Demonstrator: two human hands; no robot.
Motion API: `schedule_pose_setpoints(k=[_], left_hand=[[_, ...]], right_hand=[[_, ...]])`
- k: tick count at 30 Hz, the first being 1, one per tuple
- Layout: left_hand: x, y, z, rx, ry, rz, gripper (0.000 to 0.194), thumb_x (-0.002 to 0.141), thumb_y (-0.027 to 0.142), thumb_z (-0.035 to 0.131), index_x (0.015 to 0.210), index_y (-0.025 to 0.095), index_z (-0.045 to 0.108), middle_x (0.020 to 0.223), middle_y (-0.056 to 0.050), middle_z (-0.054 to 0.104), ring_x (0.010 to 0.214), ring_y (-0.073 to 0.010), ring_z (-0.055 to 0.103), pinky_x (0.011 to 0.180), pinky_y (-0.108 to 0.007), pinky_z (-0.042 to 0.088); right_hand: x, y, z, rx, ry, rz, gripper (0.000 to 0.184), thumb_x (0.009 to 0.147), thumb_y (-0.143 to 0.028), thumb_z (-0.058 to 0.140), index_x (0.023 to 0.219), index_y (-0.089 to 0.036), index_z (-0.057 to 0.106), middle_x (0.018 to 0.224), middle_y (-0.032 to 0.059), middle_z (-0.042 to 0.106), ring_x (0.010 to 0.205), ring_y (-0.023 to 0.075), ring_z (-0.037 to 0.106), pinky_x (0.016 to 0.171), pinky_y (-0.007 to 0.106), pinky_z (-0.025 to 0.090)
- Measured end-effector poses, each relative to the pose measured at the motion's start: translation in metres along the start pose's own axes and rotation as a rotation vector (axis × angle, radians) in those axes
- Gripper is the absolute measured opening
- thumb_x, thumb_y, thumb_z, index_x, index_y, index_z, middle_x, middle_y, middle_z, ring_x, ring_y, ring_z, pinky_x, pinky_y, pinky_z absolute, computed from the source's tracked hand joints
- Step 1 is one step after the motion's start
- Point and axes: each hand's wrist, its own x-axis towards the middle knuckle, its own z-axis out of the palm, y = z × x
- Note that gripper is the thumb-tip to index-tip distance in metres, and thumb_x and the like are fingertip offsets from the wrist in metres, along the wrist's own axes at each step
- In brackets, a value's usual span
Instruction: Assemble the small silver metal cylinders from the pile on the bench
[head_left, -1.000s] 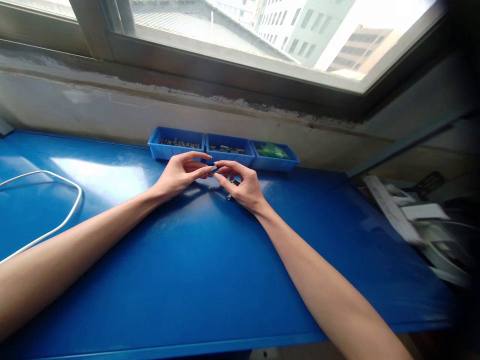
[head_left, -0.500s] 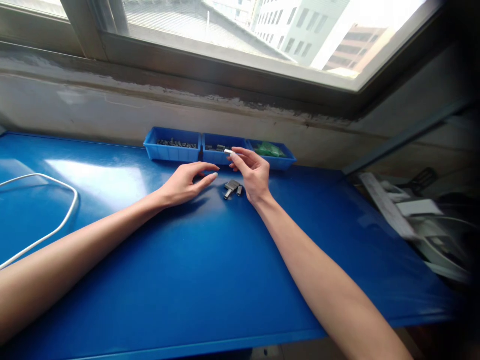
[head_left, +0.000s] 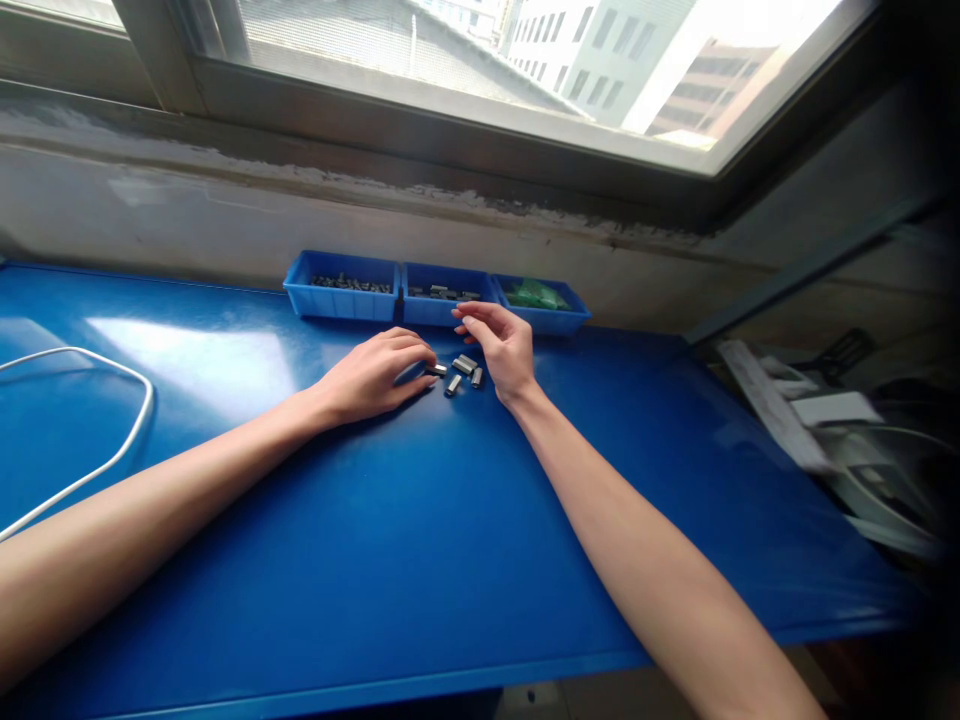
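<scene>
A few small grey metal parts (head_left: 463,372) lie on the blue table (head_left: 420,520) between my hands. My left hand (head_left: 375,372) rests on the table with its fingers curled, and its fingertips pinch the leftmost part (head_left: 436,369). My right hand (head_left: 504,346) hovers just right of the parts. Its fingers are loosely apart and hold nothing, with the fingertips near the front rim of the middle blue tray (head_left: 424,311).
Three small blue trays stand in a row against the wall: the left tray (head_left: 337,301) and the middle one hold dark metal parts, the right tray (head_left: 551,320) green pieces. A white cable (head_left: 112,458) loops at the left. Grey clutter (head_left: 825,420) sits beyond the table's right edge.
My right hand carried a small pale part to the middle tray and now is empty, drawn back a little. My left hand slid right to the loose parts and closed on one.
</scene>
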Motion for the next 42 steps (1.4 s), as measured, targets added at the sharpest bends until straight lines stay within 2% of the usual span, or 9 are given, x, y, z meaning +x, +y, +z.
schedule_pose_setpoints(k=[4, 8, 12, 16, 18, 22, 27, 36, 42], left_hand=[[-0.001, -0.003, 0.002, -0.01, 0.019, 0.06, 0.033, 0.099, 0.035, 0.059, 0.127, 0.02, 0.069, 0.123, -0.011, 0.072, 0.116, -0.0259, 0.063, 0.102, -0.038, 0.051], [-0.002, -0.004, 0.004, -0.029, 0.024, 0.073, 0.025, 0.101, 0.029, 0.056, 0.111, 0.02, 0.076, 0.11, -0.009, 0.076, 0.1, -0.0212, 0.069, 0.091, -0.032, 0.055], [-0.001, -0.003, 0.002, -0.138, 0.104, -0.074, 0.025, 0.098, 0.034, 0.061, 0.113, 0.019, 0.076, 0.105, -0.009, 0.078, 0.092, -0.0206, 0.073, 0.084, -0.03, 0.057], [0.001, -0.005, -0.005, -0.547, 0.219, -0.358, 0.044, 0.089, 0.048, 0.072, 0.119, 0.016, 0.071, 0.095, -0.01, 0.079, 0.083, -0.022, 0.076, 0.077, -0.03, 0.06], [0.002, -0.007, -0.008, -0.683, 0.257, -0.434, 0.054, 0.084, 0.052, 0.077, 0.123, 0.015, 0.068, 0.09, -0.01, 0.079, 0.082, -0.0235, 0.077, 0.077, -0.032, 0.061], [0.003, -0.01, -0.011, -0.755, 0.289, -0.456, 0.059, 0.083, 0.054, 0.077, 0.126, 0.014, 0.066, 0.083, -0.008, 0.078, 0.08, -0.0227, 0.077, 0.076, -0.031, 0.06], [0.003, -0.01, -0.011, -0.738, 0.284, -0.429, 0.059, 0.085, 0.053, 0.075, 0.127, 0.014, 0.066, 0.081, -0.006, 0.077, 0.076, -0.0205, 0.075, 0.074, -0.029, 0.059], [0.003, -0.011, -0.01, -0.717, 0.222, -0.374, 0.056, 0.087, 0.055, 0.072, 0.127, 0.015, 0.066, 0.087, -0.007, 0.077, 0.077, -0.019, 0.073, 0.075, -0.029, 0.059], [0.004, -0.01, -0.007, -0.729, 0.247, -0.392, 0.055, 0.09, 0.056, 0.069, 0.126, 0.014, 0.065, 0.088, -0.008, 0.077, 0.083, -0.0215, 0.075, 0.08, -0.031, 0.06]], right_hand=[[-0.002, -0.002, 0.001, 0.012, -0.005, 0.014, 0.021, 0.082, -0.033, 0.07, 0.097, -0.021, 0.076, 0.098, 0.0053, 0.079, 0.082, 0.0188, 0.073, 0.075, 0.033, 0.058], [-0.002, -0.002, 0.0, 0.059, -0.015, 0.016, 0.018, 0.081, -0.029, 0.07, 0.095, -0.02, 0.077, 0.093, 0.0036, 0.079, 0.078, 0.017, 0.072, 0.072, 0.031, 0.056], [-0.003, -0.002, 0.0, 0.036, -0.034, -0.005, 0.017, 0.082, -0.028, 0.068, 0.094, -0.021, 0.076, 0.09, 0.0028, 0.079, 0.078, 0.0173, 0.072, 0.074, 0.032, 0.057], [-0.009, -0.006, 0.002, -0.09, -0.088, -0.095, 0.016, 0.085, -0.027, 0.066, 0.096, -0.021, 0.075, 0.092, 0.0035, 0.078, 0.085, 0.02, 0.073, 0.08, 0.035, 0.058], [-0.013, -0.009, 0.004, -0.201, -0.122, -0.182, 0.017, 0.087, -0.025, 0.064, 0.099, -0.022, 0.075, 0.094, 0.0036, 0.078, 0.087, 0.0206, 0.073, 0.08, 0.035, 0.058], [-0.018, -0.014, 0.006, -0.362, -0.202, -0.372, 0.025, 0.086, -0.02, 0.063, 0.11, -0.022, 0.072, 0.095, 0.0034, 0.078, 0.086, 0.0191, 0.072, 0.078, 0.033, 0.056], [-0.022, -0.012, 0.009, -0.402, -0.301, -0.458, 0.029, 0.088, -0.023, 0.066, 0.117, -0.023, 0.07, 0.098, 0.0035, 0.078, 0.089, 0.0186, 0.073, 0.083, 0.033, 0.057], [-0.019, -0.012, 0.011, -0.344, -0.267, -0.406, 0.017, 0.089, -0.032, 0.072, 0.101, -0.021, 0.076, 0.093, 0.0039, 0.079, 0.079, 0.0172, 0.072, 0.073, 0.03, 0.058], [-0.016, -0.007, 0.011, -0.239, -0.205, -0.268, 0.022, 0.084, -0.04, 0.078, 0.097, -0.021, 0.078, 0.091, 0.0039, 0.079, 0.079, 0.0187, 0.073, 0.074, 0.032, 0.06]])
